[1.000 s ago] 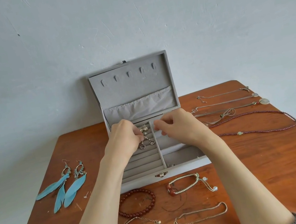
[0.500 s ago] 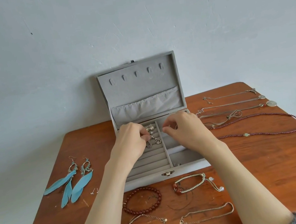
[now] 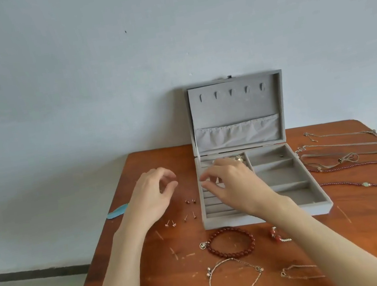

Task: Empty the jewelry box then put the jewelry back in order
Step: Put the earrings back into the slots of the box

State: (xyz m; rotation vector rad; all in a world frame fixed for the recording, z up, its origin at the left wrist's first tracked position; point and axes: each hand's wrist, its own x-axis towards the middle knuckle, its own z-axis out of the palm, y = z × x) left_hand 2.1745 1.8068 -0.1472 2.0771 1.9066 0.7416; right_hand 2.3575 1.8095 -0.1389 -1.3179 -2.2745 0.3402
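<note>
While the jewelry box (image 3: 260, 181) stands open mid-table, both hands work beside its left ring rows.
Right hand (image 3: 233, 185) pinches over the rows; left hand (image 3: 151, 195) curls above stud earrings (image 3: 181, 214), contents unclear, likely sorting by type.

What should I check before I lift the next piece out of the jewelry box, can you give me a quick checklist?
1. Lid of the jewelry box fully open: ok.
2. Right hand over the ring rolls: ok.
3. Right hand's fingertips actually on a piece: cannot tell.
4. Left hand free of jewelry: cannot tell.
5. Bare table near the stud earrings for setting down: ok.
6. Right-side compartments emptied: cannot tell, one small item shows at the back.
</note>
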